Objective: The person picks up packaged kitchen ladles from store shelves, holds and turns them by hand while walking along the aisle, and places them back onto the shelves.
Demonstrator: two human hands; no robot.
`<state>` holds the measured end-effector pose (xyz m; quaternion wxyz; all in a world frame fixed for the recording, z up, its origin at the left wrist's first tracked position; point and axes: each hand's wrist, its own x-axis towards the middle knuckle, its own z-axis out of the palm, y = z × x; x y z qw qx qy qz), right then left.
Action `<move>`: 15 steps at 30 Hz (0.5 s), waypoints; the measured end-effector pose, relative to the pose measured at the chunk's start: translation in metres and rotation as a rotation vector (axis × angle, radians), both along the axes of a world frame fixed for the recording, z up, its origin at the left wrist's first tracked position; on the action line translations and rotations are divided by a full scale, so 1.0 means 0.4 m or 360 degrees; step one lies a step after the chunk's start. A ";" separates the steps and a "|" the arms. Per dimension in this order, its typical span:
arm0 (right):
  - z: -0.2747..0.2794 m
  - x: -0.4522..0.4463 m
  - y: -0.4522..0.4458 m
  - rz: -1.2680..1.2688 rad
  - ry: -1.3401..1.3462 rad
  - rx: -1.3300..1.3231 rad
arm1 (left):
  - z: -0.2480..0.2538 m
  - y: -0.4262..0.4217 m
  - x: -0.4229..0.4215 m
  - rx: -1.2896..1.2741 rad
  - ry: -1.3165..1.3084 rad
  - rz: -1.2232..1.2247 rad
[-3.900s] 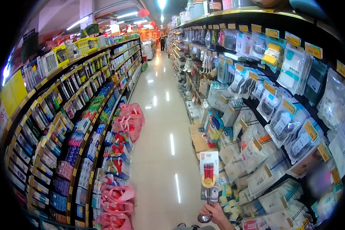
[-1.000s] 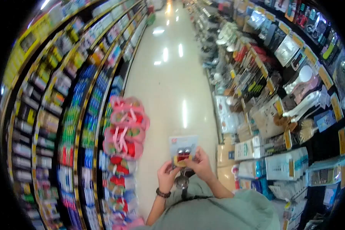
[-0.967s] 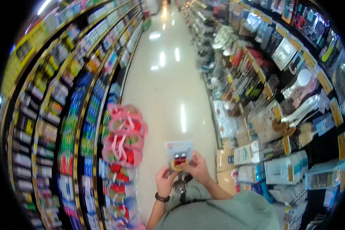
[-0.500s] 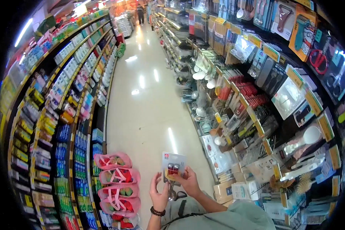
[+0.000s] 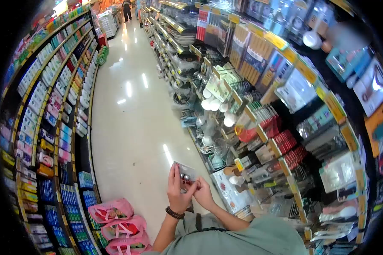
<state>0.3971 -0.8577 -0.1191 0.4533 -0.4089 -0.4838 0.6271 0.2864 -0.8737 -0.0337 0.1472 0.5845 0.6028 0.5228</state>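
Low in the middle of the head view, a carded package point(image 5: 185, 172) with red and silver parts is held in front of my body. My left hand point(image 5: 178, 191), with a dark beaded bracelet at the wrist, is against the card's left side, fingers stretched up along it and thumb across the front. My right hand point(image 5: 203, 194) pinches the lower right part of the package. Both hands are close together, and their fingers hide the package's lower part.
Packed shelves point(image 5: 41, 110) line the left, with pink bags point(image 5: 121, 229) at their foot. On the right, hooks hold kitchen utensils point(image 5: 281, 144) close to my right arm. The aisle floor point(image 5: 132, 123) runs between them. A person point(image 5: 127, 10) stands far ahead.
My left hand has come up against the package, which is now tilted and more covered by fingers. The view has turned right and forward along the aisle, showing more of the right shelves.
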 end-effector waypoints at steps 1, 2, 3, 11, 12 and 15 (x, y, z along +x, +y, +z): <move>0.018 -0.025 0.062 -0.0025 0.0052 -0.0004 | 0.009 0.067 -0.016 0.0032 0.0010 -0.0003; 0.018 -0.050 0.123 -0.0080 -0.0010 0.0096 | 0.017 0.129 -0.033 0.0055 0.0026 -0.0009; 0.019 -0.068 0.178 -0.0106 -0.0017 0.0091 | 0.022 0.189 -0.049 0.0078 0.0045 -0.0019; 0.005 -0.194 0.599 -0.0169 0.0163 0.0205 | -0.027 0.653 -0.211 0.0071 0.0036 -0.0328; 0.002 -0.215 0.658 -0.0239 0.0196 0.0182 | -0.045 0.721 -0.227 0.0101 0.0071 -0.0355; -0.048 -0.255 0.847 -0.0397 0.0317 0.0138 | -0.113 0.945 -0.273 -0.0063 -0.0164 -0.0643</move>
